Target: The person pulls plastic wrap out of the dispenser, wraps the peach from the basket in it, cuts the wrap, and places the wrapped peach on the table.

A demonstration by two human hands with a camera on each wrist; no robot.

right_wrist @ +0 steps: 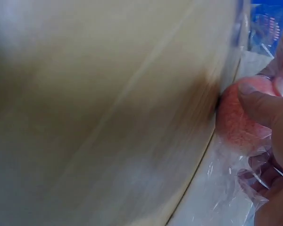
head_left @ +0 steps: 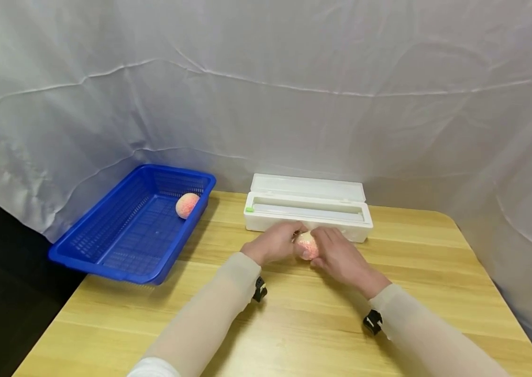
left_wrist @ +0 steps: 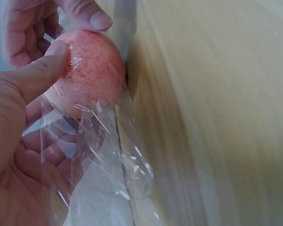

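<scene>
A pink and cream peach is held between both hands in front of the white cling film dispenser. Clear cling film lies around the peach, its loose, crinkled end trailing below the fruit in the left wrist view. My left hand grips the peach's left side, with the thumb pressed on its skin. From the other side my right hand holds it, and its thumb rests on the peach in the right wrist view. Fingers and film hide part of the fruit.
The dispenser's lid stands raised at the back, and a small green piece sits at its left end. A blue plastic basket is at the left of the wooden table, with a second peach inside. Grey cloth hangs behind.
</scene>
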